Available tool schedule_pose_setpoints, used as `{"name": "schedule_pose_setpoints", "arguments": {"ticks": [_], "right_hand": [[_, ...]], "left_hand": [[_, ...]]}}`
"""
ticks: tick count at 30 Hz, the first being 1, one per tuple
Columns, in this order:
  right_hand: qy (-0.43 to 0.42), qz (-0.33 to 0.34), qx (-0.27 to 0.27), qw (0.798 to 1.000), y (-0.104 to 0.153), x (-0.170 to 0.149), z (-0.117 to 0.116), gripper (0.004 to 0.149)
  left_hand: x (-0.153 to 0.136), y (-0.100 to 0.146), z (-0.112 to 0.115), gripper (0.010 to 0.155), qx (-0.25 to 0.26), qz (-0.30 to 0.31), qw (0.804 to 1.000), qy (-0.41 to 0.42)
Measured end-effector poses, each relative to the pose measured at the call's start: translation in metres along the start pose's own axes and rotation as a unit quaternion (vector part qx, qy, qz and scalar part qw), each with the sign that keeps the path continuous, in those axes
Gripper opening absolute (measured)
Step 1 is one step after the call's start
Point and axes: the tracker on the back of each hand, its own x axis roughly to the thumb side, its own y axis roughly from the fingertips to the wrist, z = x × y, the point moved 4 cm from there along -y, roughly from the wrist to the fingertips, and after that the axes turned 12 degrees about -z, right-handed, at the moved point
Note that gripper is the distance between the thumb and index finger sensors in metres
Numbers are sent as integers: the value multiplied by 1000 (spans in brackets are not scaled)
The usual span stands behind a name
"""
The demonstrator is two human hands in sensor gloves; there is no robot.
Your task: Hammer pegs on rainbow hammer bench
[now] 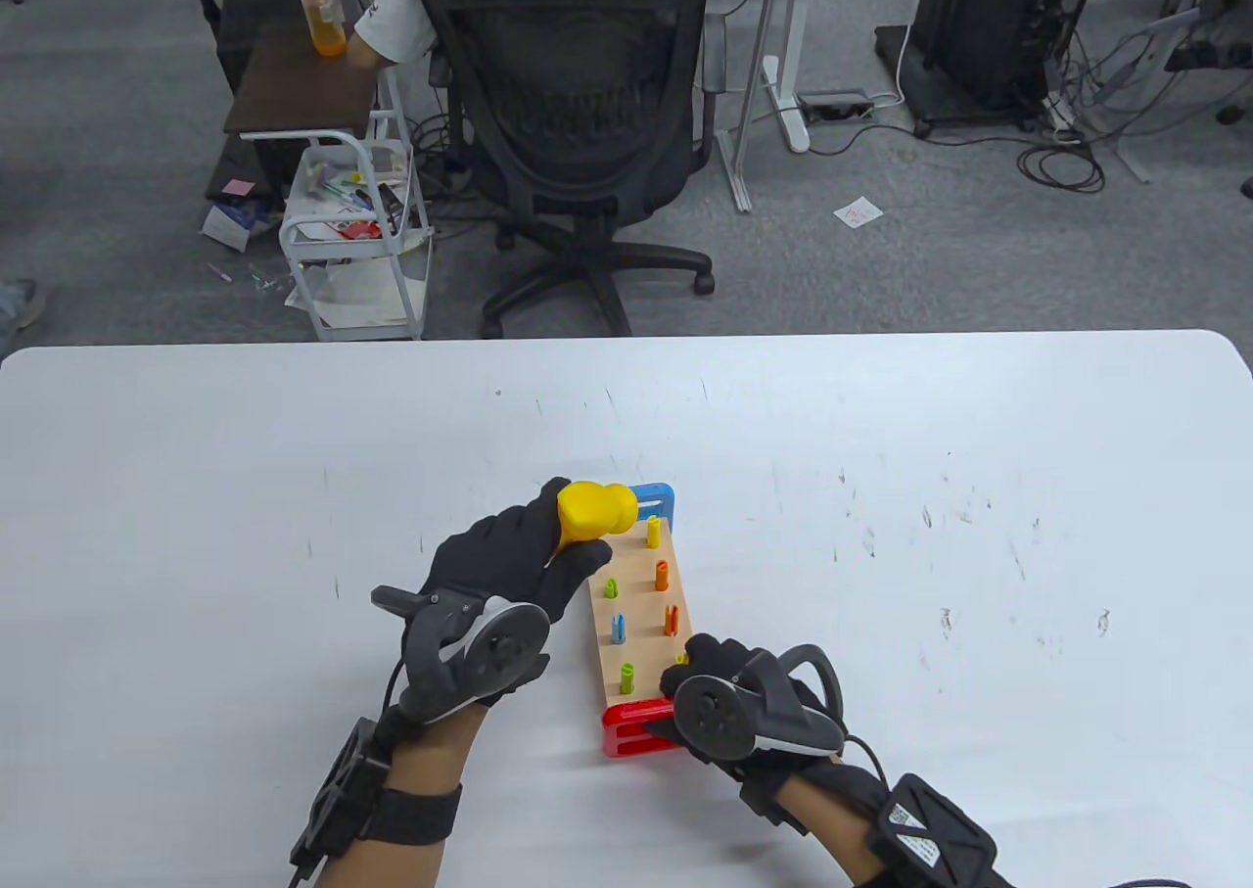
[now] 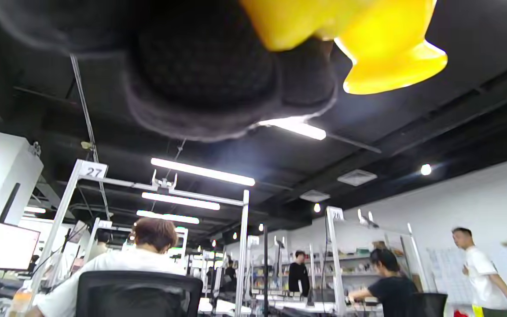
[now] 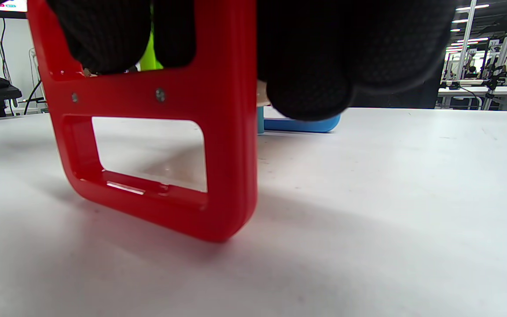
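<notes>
The hammer bench is a wooden top with a red end near me and a blue end far away. Several coloured pegs stand up from the top. My left hand grips a yellow hammer raised over the bench's far left part; its head shows in the left wrist view. My right hand holds the bench at its near right corner by the red end; in the right wrist view my fingers rest over the red frame.
The white table spreads wide on both sides of the bench. Beyond its far edge a black office chair and a white cart stand on the floor.
</notes>
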Motion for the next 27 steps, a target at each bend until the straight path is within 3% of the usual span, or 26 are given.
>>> {"name": "schedule_pose_setpoints", "arguments": {"ticks": [3, 4, 5, 6, 7, 9, 12, 15, 17, 18, 20, 22, 23, 24, 25, 27], "right_hand": [[1, -1, 0, 1000, 0, 0, 0, 37], [0, -1, -1, 1000, 0, 0, 0, 37], [0, -1, -1, 1000, 0, 0, 0, 37], [0, 0, -1, 1000, 0, 0, 0, 37], [1, 0, -1, 1000, 0, 0, 0, 37], [-1, 0, 0, 1000, 0, 0, 1, 37], [-1, 1, -1, 1000, 0, 0, 1, 37], [-1, 0, -1, 1000, 0, 0, 0, 37], [0, 0, -1, 1000, 0, 0, 0, 37], [0, 0, -1, 1000, 0, 0, 0, 37], [0, 0, -1, 1000, 0, 0, 0, 37], [0, 0, -1, 1000, 0, 0, 0, 37], [0, 0, -1, 1000, 0, 0, 0, 37], [-1, 1, -2, 1000, 0, 0, 0, 37], [0, 0, -2, 1000, 0, 0, 1, 37], [-2, 1, -2, 1000, 0, 0, 1, 37]], "left_hand": [[5, 18, 79, 75, -147, 33, 983, -106], [3, 30, 117, 75, -239, 42, 948, -207], [1, 35, 101, 76, -184, 17, 959, -214], [8, 22, 101, 75, -161, 45, 976, -141], [8, 16, 89, 75, -194, 27, 970, -142], [10, 7, 50, 75, -90, 16, 994, -57], [11, 2, 9, 75, -25, 13, 999, -14], [8, 0, -11, 75, 10, 8, 1000, 19], [5, 1, -4, 75, 10, 6, 1000, 17], [4, 4, 10, 75, -10, 7, 1000, 6], [3, 12, 56, 75, -86, 12, 995, -49], [1, 30, 118, 75, -228, 27, 962, -149], [-6, 33, 118, 75, -218, 15, 958, -186], [-3, 26, 116, 75, -188, 31, 976, -107], [0, 20, 114, 75, -235, 9, 967, -99], [3, 14, 80, 75, -138, 12, 987, -82]]}}
